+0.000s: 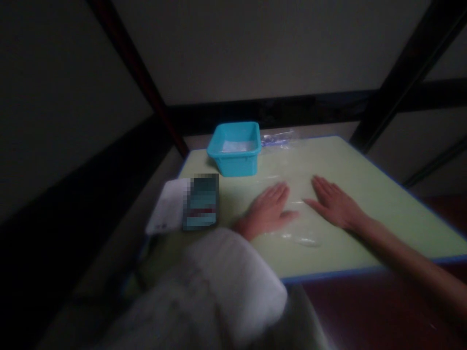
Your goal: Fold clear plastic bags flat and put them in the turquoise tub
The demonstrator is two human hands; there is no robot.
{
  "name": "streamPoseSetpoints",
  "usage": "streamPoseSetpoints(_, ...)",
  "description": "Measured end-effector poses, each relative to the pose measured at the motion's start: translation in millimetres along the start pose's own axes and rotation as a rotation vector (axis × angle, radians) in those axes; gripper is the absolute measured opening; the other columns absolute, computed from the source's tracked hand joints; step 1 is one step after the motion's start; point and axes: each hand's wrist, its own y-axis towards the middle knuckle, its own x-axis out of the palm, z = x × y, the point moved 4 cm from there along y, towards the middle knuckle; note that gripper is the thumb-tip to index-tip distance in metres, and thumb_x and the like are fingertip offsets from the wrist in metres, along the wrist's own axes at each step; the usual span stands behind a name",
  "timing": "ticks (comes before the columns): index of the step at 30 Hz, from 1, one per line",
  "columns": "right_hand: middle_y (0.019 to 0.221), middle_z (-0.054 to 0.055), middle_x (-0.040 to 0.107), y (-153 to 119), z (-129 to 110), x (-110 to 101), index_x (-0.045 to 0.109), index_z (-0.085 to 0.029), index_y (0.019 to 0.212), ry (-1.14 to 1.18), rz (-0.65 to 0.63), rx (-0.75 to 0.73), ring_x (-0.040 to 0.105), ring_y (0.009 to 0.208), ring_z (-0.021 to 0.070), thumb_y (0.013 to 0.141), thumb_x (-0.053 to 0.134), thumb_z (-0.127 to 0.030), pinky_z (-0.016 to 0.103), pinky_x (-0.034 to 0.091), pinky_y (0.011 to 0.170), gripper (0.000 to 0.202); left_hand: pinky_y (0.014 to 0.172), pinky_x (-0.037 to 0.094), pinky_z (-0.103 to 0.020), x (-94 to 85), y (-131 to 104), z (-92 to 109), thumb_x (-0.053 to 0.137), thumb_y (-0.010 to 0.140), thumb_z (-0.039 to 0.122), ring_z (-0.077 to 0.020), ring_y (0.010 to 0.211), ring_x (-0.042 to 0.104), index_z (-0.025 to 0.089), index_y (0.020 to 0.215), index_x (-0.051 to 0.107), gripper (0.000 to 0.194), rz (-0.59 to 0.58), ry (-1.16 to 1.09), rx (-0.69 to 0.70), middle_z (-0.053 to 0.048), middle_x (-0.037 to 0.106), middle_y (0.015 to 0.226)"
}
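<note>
- I count two hands, left hand and right hand, palms down, apart, fingers extended.
- One clear plastic sheet on the tabletop, between them.
- One turquoise bin, white contents inside.
- One phone, screen too blurred to read.

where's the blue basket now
In the head view, the blue basket stands near the far left corner of the table, beyond the left hand, beside crumpled plastic.
</note>
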Motion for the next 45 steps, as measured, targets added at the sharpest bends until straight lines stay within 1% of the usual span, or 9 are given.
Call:
streamPoseSetpoints(9,0.147,0.017,0.033,0.4,0.6,0.3,0.026,-0.008,0.144,0.008,0.007,-0.002,0.028,0.136,0.0290,0.088,0.014,-0.067,0.045,0.028,0.109,0.083,0.113,0.020,-0.038,-0.7,-15.6,-12.6,0.030,0.092,0.056,-0.0235,0.140,0.019,0.007,0.141,0.028,0.069,0.056,-0.027,-0.006,-0.015,0.027,0.150)
streamPoseSetpoints(16,0.146,0.019,0.033,2.2,1.6,1.5,0.029,-0.004,0.142,0.000,-0.028,0.010,0.027,0.136,0.0291,0.087,0.015,-0.068,0.044,0.027,0.110,0.085,0.113,0.021,-0.037,-3.1,-29.3,-24.7,0.036,0.090,0.058,-0.0238,0.140,0.020,0.008,0.139,0.030,0.070,0.080,-0.003,-0.027,-0.015,0.028,0.149)
streamPoseSetpoints(24,0.147,0.017,0.032,1.1,2.2,2.1,0.026,-0.007,0.144,0.012,-0.010,0.009,0.026,0.136,0.0279,0.088,0.016,-0.067,0.044,0.026,0.110,0.083,0.112,0.024,-0.041,-5.7,-53.3,-45.0,0.039,0.091,0.054,-0.0244,0.140,0.019,0.011,0.141,0.029,0.067,0.071,-0.008,-0.071,-0.016,0.028,0.149)
streamPoseSetpoints(29,0.148,0.018,0.030,2.1,2.5,2.5,0.028,-0.005,0.143,0.022,-0.035,0.019,0.024,0.137,0.0275,0.088,0.018,-0.068,0.043,0.025,0.110,0.084,0.112,0.023,-0.041,-6.0,-60.3,-48.8,0.038,0.091,0.054,-0.0248,0.140,0.018,0.010,0.141,0.028,0.067,0.065,0.008,-0.087,-0.015,0.027,0.150)
streamPoseSetpoints(32,0.148,0.021,0.027,-0.4,14.0,0.9,0.028,-0.002,0.142,0.047,-0.043,0.075,0.023,0.137,0.0288,0.088,0.019,-0.068,0.045,0.026,0.110,0.086,0.113,0.021,-0.040,-6.2,-60.4,-47.9,0.037,0.091,0.056,-0.0251,0.140,0.019,0.010,0.141,0.028,0.068,0.065,0.019,-0.090,-0.016,0.026,0.150)
streamPoseSetpoints(36,0.147,0.025,0.026,-11.6,23.2,-17.0,0.027,0.001,0.142,0.095,0.049,0.217,0.023,0.137,0.0329,0.090,0.017,-0.064,0.051,0.027,0.108,0.084,0.113,0.021,-0.039,-6.7,-59.9,-47.1,0.037,0.091,0.057,-0.0251,0.140,0.019,0.010,0.140,0.030,0.069,0.071,0.019,-0.100,-0.015,0.026,0.150)
streamPoseSetpoints(38,0.147,0.024,0.025,-18.2,6.4,-29.7,0.023,-0.001,0.144,0.120,0.088,0.165,0.022,0.137,0.0311,0.091,0.020,-0.062,0.049,0.026,0.109,0.081,0.113,0.021,-0.040,-6.4,-59.7,-47.0,0.038,0.090,0.058,-0.0251,0.140,0.020,0.011,0.140,0.030,0.069,0.073,0.018,-0.101,-0.015,0.025,0.150)
streamPoseSetpoints(43,0.150,0.017,0.020,-37.2,-71.5,-50.0,0.005,-0.012,0.149,0.155,0.027,-0.201,0.019,0.138,0.0261,0.091,0.031,-0.059,0.047,0.025,0.110,0.078,0.113,0.020,-0.040,-5.1,-58.6,-46.7,0.038,0.090,0.058,-0.0255,0.140,0.018,0.010,0.140,0.030,0.070,0.083,0.018,-0.097,-0.015,0.024,0.151)
streamPoseSetpoints(45,0.152,0.015,0.017,-48.4,-92.7,-55.8,0.000,-0.015,0.149,0.181,-0.015,-0.369,0.017,0.139,0.0251,0.092,0.032,-0.058,0.046,0.025,0.111,0.079,0.113,0.020,-0.040,-4.5,-58.2,-46.7,0.037,0.090,0.058,-0.0257,0.140,0.018,0.009,0.140,0.030,0.070,0.086,0.018,-0.097,-0.016,0.024,0.151)
